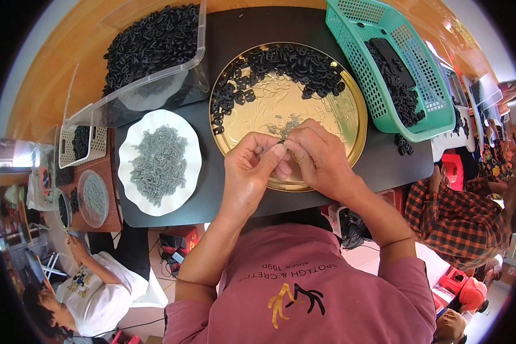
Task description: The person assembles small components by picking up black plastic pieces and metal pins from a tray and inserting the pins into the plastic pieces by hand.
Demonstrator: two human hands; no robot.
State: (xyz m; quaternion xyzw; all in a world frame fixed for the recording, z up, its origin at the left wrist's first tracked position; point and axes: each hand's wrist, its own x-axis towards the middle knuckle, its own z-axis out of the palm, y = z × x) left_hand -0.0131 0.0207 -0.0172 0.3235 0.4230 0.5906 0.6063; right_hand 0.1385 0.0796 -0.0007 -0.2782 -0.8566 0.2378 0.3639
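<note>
At the far left, a co-worker in a white shirt (100, 298) sits beside another table. In the upper left, a clear bin (195, 80) holds a heap of black parts; below it, left of centre, a scalloped white plate (195, 163) carries a pile of small grey pins (159, 163). Near the centre, the left hand (249, 163) pinches a small black piece (281, 142) between thumb and fingertips, over the lower part of a round gold tray (252, 117). Loose black parts (315, 74) line the tray's upper edge. Just right of centre, the right hand's (322, 153) bent fingertips meet the same piece; whether they also grip a pin is hidden. In the upper right, a green basket (367, 80) contains more black parts.
</note>
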